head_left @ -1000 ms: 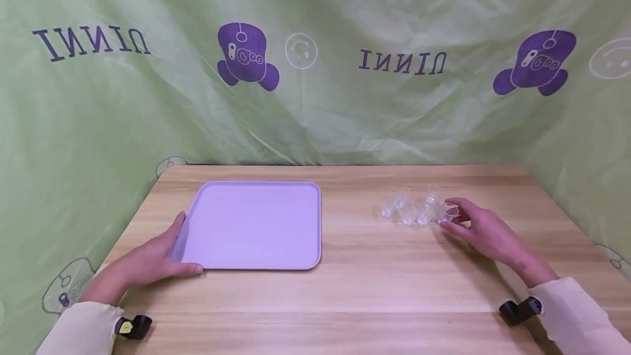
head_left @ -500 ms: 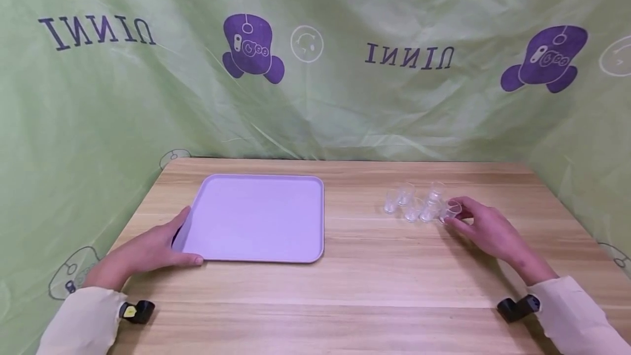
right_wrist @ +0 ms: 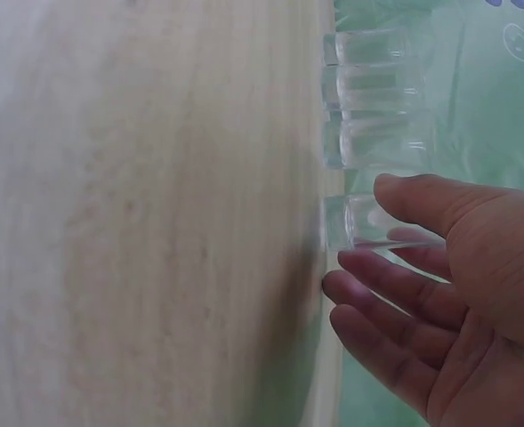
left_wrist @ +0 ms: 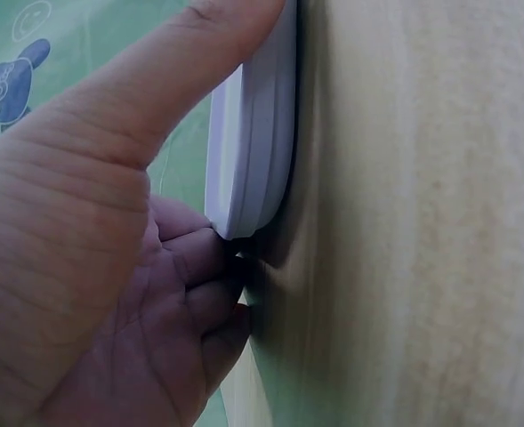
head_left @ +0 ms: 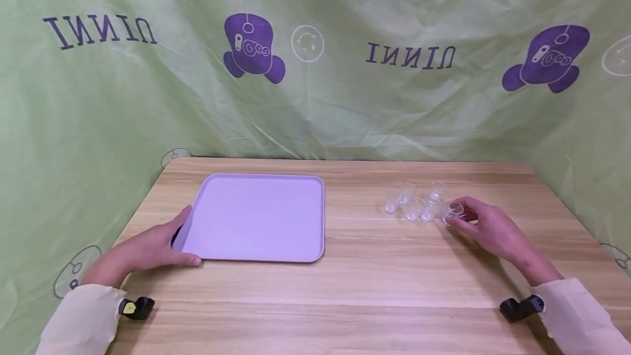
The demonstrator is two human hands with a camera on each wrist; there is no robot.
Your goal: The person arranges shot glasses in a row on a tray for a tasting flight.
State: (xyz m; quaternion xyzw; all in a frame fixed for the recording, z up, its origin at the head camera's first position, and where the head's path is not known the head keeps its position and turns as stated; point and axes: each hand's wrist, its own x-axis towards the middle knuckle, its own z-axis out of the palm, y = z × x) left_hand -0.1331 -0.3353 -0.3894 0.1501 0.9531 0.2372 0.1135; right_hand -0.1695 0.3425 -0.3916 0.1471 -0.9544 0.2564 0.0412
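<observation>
A lilac rectangular tray (head_left: 256, 218) lies flat on the left half of the wooden table. My left hand (head_left: 148, 251) grips its near left corner, thumb along the front rim and fingers at the left side; the left wrist view shows those fingers (left_wrist: 204, 258) bent at the tray's edge (left_wrist: 253, 151). Over on the right, my right hand (head_left: 493, 232) pinches a small clear shot glass (right_wrist: 359, 221) between thumb and fingers. That glass stands upright, its base down at the table. Several matching shot glasses (head_left: 413, 211) cluster just left of it, also upright.
Bare wood grain of the table (head_left: 355, 289) shows in front of the tray and between tray and glasses. A green printed curtain (head_left: 335, 108) hangs behind the table and along both sides. Black wrist cameras (head_left: 521, 308) sit at both cuffs.
The pinched shot glass has shifted slightly right with my right hand, widening its gap from the other glasses. My left hand stays at the tray corner. The head view has tilted a little.
</observation>
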